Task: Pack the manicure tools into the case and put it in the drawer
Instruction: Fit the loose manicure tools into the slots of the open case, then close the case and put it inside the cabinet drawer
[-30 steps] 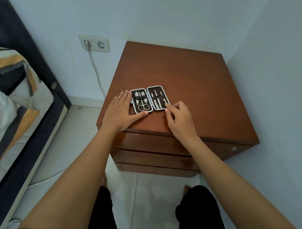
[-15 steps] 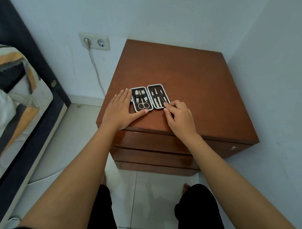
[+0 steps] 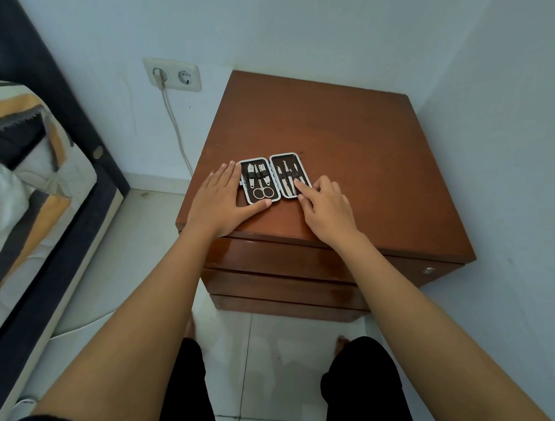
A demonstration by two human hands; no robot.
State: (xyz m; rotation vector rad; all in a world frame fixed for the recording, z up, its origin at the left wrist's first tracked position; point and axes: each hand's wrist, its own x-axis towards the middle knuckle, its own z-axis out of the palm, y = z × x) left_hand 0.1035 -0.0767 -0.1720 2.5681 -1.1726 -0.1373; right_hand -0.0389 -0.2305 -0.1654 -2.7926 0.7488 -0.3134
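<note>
So the small black hinged manicure case with the pale rim (image 3: pixel 275 178) lies open flat on the brown wooden counter (image 3: pixel 351 143), near its front edge, left of centre; both halves look filled, the silver scissors and clippers (image 3: pixel 259 182) strapped in the left half, slim files and pushers (image 3: pixel 289 179) in the right; packing seems basically done. The left hand (image 3: pixel 221 199) lies flat and open, fingers beside the case's left edge, thumb along its near edge, gripping nothing; the right hand (image 3: pixel 328 207) is loosely spread, fingertips (image 3: pixel 299 184) pressing on the right half, holding nothing. Still to go, I'd say: fold it shut, then open the top wooden drawer (image 3: pixel 268 257), currently closed, and drop it in.
</note>
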